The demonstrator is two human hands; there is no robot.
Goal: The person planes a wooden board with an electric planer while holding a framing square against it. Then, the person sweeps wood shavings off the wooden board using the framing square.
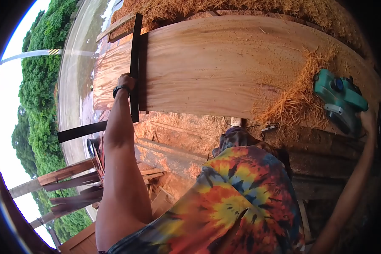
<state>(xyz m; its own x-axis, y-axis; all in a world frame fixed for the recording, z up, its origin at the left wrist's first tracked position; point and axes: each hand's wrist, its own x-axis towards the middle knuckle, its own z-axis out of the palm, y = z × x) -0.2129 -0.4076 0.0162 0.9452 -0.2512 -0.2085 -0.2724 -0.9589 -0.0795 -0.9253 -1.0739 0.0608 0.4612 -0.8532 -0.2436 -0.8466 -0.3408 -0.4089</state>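
Pale, freshly planed wood fills the upper middle of the frame: a wide plank (224, 63) with wavy grain, lying across a workbench (326, 148) dusted with sawdust. Across the plank's left part rests a black framing square (135, 63), its long arm running top to bottom of the board and its other arm sticking out toward the lower left, past the plank's edge. The left hand (126, 80), a black watch (121, 89) on its wrist, is closed around the long arm of the square and presses it to the wood, fingers curled over the blade. At the right edge of the frame the right hand (367, 120) reaches to a green electric planer (340, 99) sitting on the plank's right end amid a heap of shavings (300, 99); the hand touches the tool's rear, but the dark edge of the view hides the fingers, so I cannot tell whether they are wrapped round it. A tie-dye shirt (237, 199) fills the lower centre, and offcut boards (72, 178) lie at lower left
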